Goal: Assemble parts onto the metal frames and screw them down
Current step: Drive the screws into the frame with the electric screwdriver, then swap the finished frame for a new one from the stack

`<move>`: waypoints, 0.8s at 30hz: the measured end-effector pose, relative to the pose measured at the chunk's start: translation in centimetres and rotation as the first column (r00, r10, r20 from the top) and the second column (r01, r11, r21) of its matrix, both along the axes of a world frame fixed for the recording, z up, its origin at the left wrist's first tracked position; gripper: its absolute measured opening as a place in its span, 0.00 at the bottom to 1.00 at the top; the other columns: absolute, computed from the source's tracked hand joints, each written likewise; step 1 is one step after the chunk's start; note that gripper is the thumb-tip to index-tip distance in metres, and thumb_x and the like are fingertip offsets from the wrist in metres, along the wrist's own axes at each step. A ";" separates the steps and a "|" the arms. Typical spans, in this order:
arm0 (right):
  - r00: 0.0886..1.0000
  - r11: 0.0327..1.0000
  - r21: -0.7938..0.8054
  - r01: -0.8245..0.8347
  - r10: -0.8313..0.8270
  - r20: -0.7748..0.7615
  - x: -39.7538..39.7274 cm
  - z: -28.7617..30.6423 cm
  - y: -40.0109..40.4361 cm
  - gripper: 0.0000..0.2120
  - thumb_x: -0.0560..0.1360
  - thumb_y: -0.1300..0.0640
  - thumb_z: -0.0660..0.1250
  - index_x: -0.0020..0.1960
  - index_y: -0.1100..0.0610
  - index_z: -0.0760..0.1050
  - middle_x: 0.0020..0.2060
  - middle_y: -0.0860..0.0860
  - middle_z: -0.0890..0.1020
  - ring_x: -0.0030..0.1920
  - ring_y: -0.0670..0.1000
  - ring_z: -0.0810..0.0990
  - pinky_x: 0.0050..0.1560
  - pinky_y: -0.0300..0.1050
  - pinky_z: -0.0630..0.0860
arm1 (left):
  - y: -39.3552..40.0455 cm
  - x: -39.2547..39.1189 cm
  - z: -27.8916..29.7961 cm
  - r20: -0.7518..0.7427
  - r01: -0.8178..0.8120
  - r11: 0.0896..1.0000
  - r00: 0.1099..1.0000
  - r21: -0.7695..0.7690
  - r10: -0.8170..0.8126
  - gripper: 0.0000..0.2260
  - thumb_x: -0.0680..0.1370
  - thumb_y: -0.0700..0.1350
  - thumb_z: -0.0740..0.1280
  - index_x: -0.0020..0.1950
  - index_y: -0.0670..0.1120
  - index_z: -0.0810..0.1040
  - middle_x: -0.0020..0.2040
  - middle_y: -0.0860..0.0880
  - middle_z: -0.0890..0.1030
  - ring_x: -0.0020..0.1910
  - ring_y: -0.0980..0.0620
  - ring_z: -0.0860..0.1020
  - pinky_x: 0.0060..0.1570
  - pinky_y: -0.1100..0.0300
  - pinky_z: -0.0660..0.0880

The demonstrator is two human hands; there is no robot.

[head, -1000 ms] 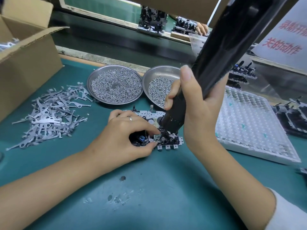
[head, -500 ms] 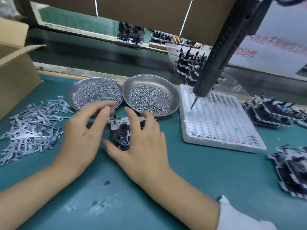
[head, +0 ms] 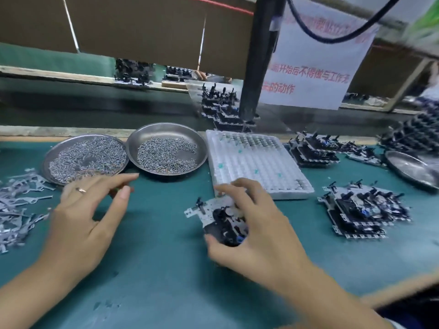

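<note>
Metal frame assembly [head: 219, 218] sits in your right hand's [head: 256, 233] grip, fingers curled over its top and thumb under its near edge, above the green surface [head: 154, 269]. Its long axis runs from upper left to lower right. Your left hand [head: 88, 210] hovers released, fingers spread, near the screw dishes [head: 166, 129].

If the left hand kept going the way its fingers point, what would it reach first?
The left hand points up and right, so likely the rim of the right-hand screw dish, though depth is uncertain.
</note>
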State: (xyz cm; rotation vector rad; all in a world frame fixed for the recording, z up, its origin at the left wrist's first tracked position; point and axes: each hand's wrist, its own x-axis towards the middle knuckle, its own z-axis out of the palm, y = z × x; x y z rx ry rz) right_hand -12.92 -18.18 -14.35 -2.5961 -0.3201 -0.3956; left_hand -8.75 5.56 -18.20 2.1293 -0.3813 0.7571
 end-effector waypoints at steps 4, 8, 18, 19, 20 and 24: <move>0.959 0.960 -0.057 0.273 -0.268 0.091 0.7 2.3 -9.5 0.31 0.63 0.46 0.74 0.65 0.48 0.72 0.62 0.49 0.71 0.57 0.52 0.74 0.54 0.50 0.74 | 0.2 0.3 -0.4 -0.009 0.028 0.995 1.000 0.092 -0.027 0.17 0.79 0.55 0.56 0.58 0.49 0.78 0.45 0.51 0.79 0.52 0.55 0.75 0.58 0.41 0.68; 0.862 0.850 -0.159 0.503 -0.506 0.021 2.7 3.2 -17.5 0.30 0.65 0.45 0.73 0.66 0.45 0.70 0.61 0.50 0.71 0.60 0.53 0.72 0.56 0.53 0.73 | 0.7 1.1 -1.2 -0.060 0.020 0.997 0.998 0.074 -0.016 0.17 0.79 0.59 0.55 0.58 0.52 0.78 0.47 0.54 0.79 0.51 0.55 0.76 0.58 0.40 0.68; 0.910 0.912 -0.095 0.399 -0.381 0.163 5.0 2.0 -16.2 0.19 0.73 0.52 0.69 0.63 0.55 0.75 0.60 0.55 0.74 0.62 0.57 0.71 0.65 0.56 0.63 | 0.1 0.9 -0.7 -0.054 0.000 0.995 0.999 0.095 0.005 0.17 0.78 0.57 0.57 0.58 0.51 0.78 0.46 0.54 0.79 0.49 0.51 0.76 0.58 0.43 0.69; 0.941 0.959 0.013 0.282 -0.279 0.193 5.1 1.8 -13.8 0.14 0.75 0.54 0.68 0.59 0.57 0.77 0.57 0.54 0.75 0.59 0.54 0.73 0.62 0.46 0.65 | -0.1 1.0 -0.5 -0.031 -0.014 0.995 0.999 0.102 0.018 0.17 0.78 0.56 0.57 0.57 0.50 0.79 0.47 0.54 0.79 0.50 0.53 0.75 0.58 0.46 0.69; 0.967 0.984 0.078 0.162 -0.174 0.187 5.3 1.4 -11.2 0.11 0.76 0.56 0.67 0.57 0.57 0.77 0.55 0.51 0.76 0.57 0.48 0.73 0.60 0.38 0.65 | -0.3 1.0 -0.1 -0.010 -0.029 0.993 1.000 0.114 0.030 0.16 0.78 0.55 0.58 0.57 0.49 0.79 0.48 0.56 0.78 0.50 0.56 0.75 0.58 0.49 0.69; 0.984 0.989 0.030 -0.146 0.142 0.107 6.6 -1.2 -2.2 0.15 0.78 0.51 0.63 0.60 0.59 0.75 0.64 0.54 0.72 0.61 0.52 0.72 0.64 0.46 0.67 | -0.6 2.6 2.4 -0.005 -0.061 0.986 0.998 0.156 0.063 0.13 0.76 0.52 0.60 0.56 0.50 0.78 0.49 0.58 0.78 0.49 0.54 0.74 0.56 0.52 0.69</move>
